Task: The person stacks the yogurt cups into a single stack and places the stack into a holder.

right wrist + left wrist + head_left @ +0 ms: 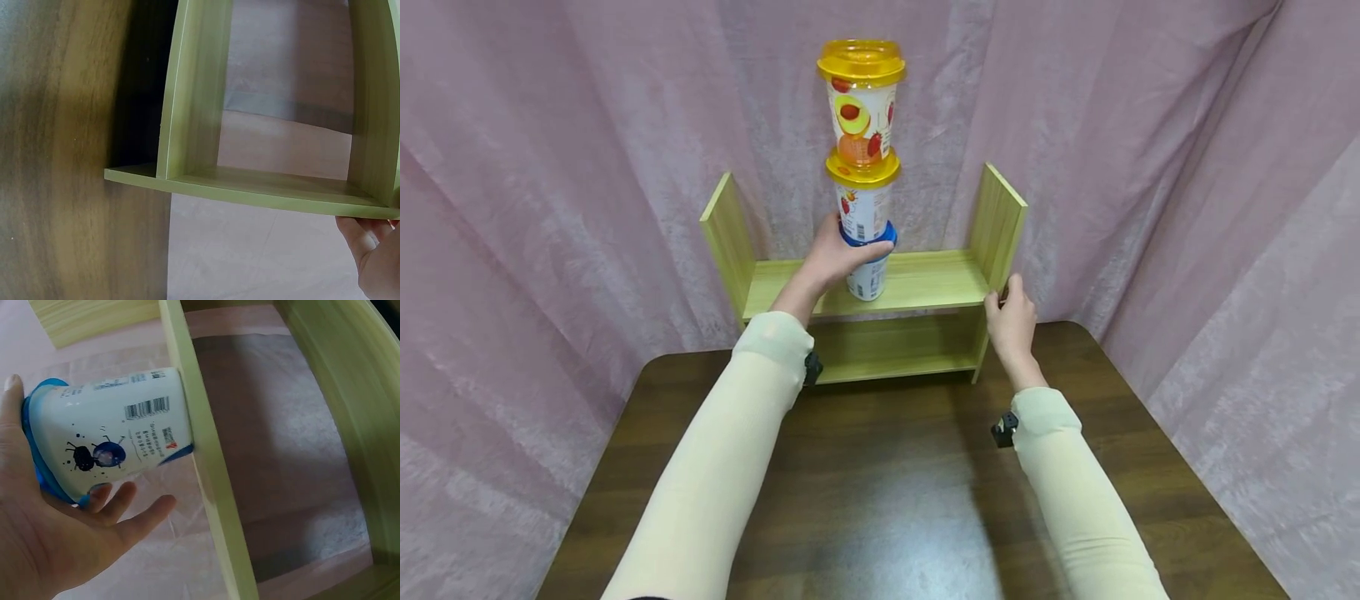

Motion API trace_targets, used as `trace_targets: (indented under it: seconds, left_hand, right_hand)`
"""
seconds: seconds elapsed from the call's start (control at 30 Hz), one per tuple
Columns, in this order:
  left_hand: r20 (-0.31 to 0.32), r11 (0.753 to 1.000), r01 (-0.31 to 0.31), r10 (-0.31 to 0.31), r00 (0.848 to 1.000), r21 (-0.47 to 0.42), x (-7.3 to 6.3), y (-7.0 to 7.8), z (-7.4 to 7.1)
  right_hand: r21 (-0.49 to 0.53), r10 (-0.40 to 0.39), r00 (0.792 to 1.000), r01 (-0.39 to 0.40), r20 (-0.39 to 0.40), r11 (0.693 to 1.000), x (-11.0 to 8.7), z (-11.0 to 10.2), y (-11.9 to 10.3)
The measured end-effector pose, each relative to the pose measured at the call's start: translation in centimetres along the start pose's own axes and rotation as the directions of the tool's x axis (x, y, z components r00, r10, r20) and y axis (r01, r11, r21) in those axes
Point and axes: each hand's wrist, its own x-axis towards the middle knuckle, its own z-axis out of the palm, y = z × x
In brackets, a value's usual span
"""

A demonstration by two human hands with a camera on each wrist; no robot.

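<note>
Three printed cups stand in an upright stack in the head view. The lowest is a white cup with a blue lid point(109, 434); my left hand point(835, 254) grips it around the lid, thumb and fingers on opposite sides. On it stands a white cup with a yellow lid point(862, 208), topped by a peach-printed cup with a yellow lid point(861, 121). The lowest cup's base is at the upper board of the wooden shelf point(925, 279); I cannot tell whether they touch. My right hand point(1013, 325) rests its fingertips against the outer face of the shelf's right side panel point(262, 197).
The shelf has two levels and raised side panels, and it stands at the back of a dark wooden table point(880, 500). A pink curtain point(587, 167) hangs close behind and on both sides. The lower board point(895, 367) lies beneath the cups.
</note>
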Motion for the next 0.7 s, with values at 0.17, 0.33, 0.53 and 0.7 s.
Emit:
trace_targets:
  seconds: [0.17,0.33,0.53,0.7]
  left_hand:
    - [-0.031,0.998,0.031,-0.029,0.999,0.049,-0.1,-0.5,-0.7]
    - [-0.049,0.992,0.091,-0.088,0.995,0.084,-0.7,-0.7,-1.4]
    - [-0.075,0.989,0.115,-0.108,0.991,0.092,-1.8,-1.0,-2.0]
    - [-0.068,0.983,0.089,-0.079,0.995,0.163,-2.9,-1.3,-2.4]
  right_hand:
    - [0.006,-0.005,1.0,0.005,0.014,1.0,0.0,0.4,-0.2]
    - [0.023,-0.01,1.0,0.01,0.029,1.0,0.1,0.8,-0.5]
    - [0.034,0.004,0.999,-0.006,0.05,0.999,0.1,1.0,-0.5]
    - [0.044,0.034,0.998,-0.036,0.052,0.998,0.4,0.7,0.2]
